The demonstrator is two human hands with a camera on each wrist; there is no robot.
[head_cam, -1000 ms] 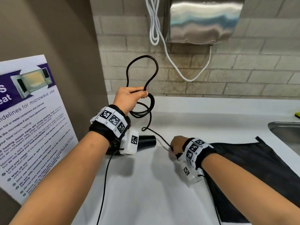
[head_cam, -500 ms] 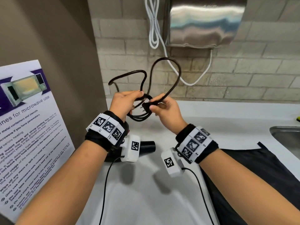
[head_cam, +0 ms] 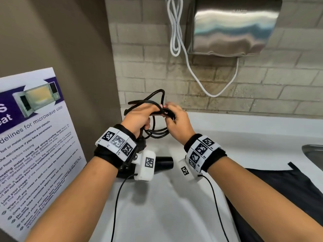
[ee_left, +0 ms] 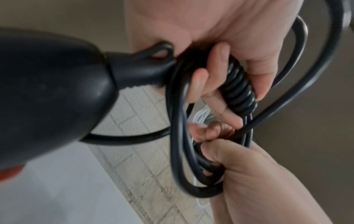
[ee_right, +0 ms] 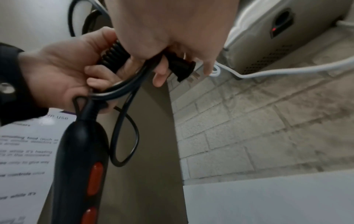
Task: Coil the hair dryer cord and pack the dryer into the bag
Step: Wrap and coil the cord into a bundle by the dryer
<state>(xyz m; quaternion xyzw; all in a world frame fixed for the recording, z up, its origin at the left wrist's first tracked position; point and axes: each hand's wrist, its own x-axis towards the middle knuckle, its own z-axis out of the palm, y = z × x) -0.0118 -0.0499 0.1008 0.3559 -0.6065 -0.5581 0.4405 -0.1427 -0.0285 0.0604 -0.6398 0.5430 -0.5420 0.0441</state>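
A person's left hand [head_cam: 139,116] and right hand [head_cam: 176,119] meet above a white desk [head_cam: 174,206], both closed around the black cord [head_cam: 153,131] of a hair dryer [ee_right: 80,159]. The left fingers [ee_left: 199,84] curl round a bundle of coiled loops, the thumb pressing on the stacked turns, while the right fingers [ee_right: 159,75] pinch the cord's end just behind the plug [ee_right: 182,66]. The dryer hangs by its handle below the left hand, its nozzle showing near the desk under the left wrist. A black bag [head_cam: 288,189] lies flat on the desk to the right, apart from the dryer. A microwave-use poster [head_cam: 35,137] leans at left; a steel wall unit [head_cam: 230,27] hangs above.
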